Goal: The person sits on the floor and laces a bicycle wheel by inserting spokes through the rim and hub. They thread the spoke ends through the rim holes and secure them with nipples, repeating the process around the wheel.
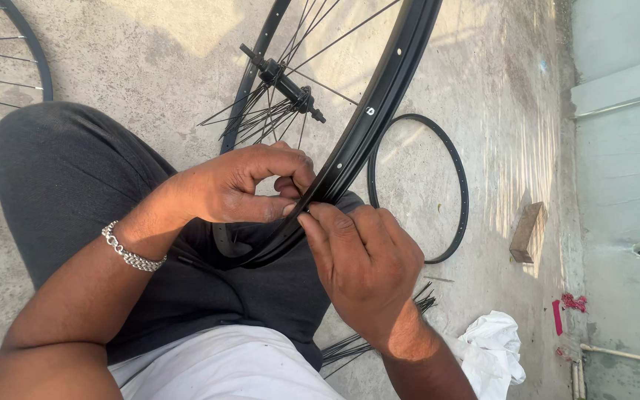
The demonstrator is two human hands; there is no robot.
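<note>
- Rim (379, 96) rests across the lap, running up and away toward the floor's far edge.
- Left hand (238, 185) and right hand (368, 263) meet at its near arc; fingers pressed together, pinching the rim's inner channel.
- Hub (283, 78) beyond the left hand.
- Loose strip (457, 185) on the floor, right.

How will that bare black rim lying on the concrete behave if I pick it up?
The bare rim is a thin open hoop with no spokes, so it is probably light and may flex slightly. Stood on edge, it would likely roll or topple on the concrete floor.
</note>
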